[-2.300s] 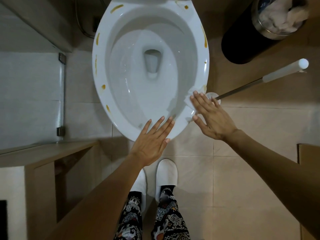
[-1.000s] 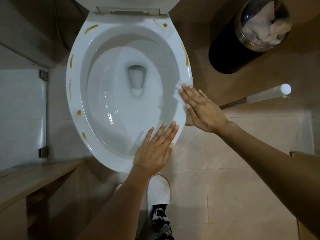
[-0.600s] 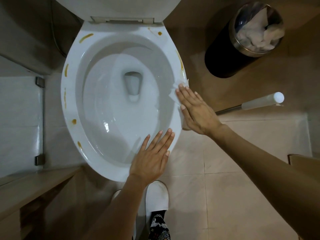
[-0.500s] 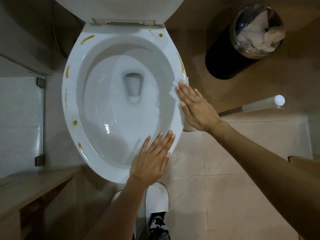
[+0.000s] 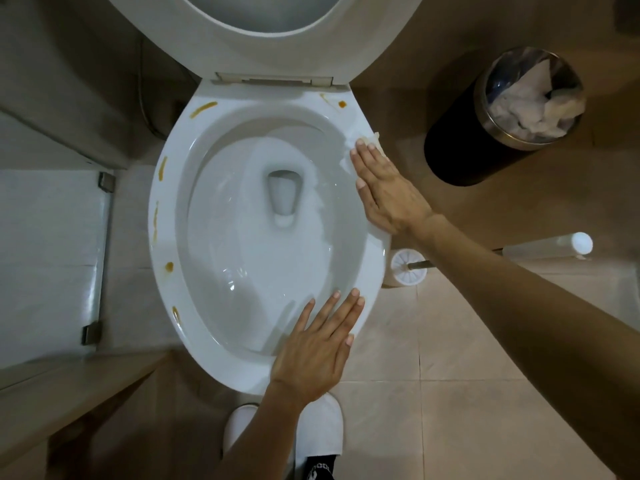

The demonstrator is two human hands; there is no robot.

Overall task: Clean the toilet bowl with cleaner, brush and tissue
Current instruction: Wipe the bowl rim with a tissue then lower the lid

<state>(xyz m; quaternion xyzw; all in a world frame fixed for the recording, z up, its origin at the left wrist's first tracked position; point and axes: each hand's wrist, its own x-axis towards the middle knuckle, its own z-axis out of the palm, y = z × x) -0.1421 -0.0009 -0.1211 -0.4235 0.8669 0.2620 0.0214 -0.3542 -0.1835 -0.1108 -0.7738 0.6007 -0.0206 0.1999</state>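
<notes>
Head view: the right hand (image 5: 388,188) lies flat with straight fingers on a folded tissue (image 5: 369,138), pressing it against the right side of the toilet bowl rim (image 5: 375,265); nothing is curled around the tissue, only its top edge pokes out past the fingertips. The left hand (image 5: 318,344) is likewise flat and holds nothing, its fingers spread on the near rim as a brace. The step in hand looks like the tissue wipe of the rim, with the right flank apparently clean under and below the hand. Brown-orange marks remain: a spot near the back right (image 5: 342,104), a streak at the back left (image 5: 203,109), and several down the left side (image 5: 169,267). The next move likely calls for sliding the tissue on around the back under firm, even pressure, with the pad kept under the fingers. The toilet brush (image 5: 412,266) sits in its holder on the floor beside the bowl, and a bin (image 5: 485,147) of used paper stands farther back right.
</notes>
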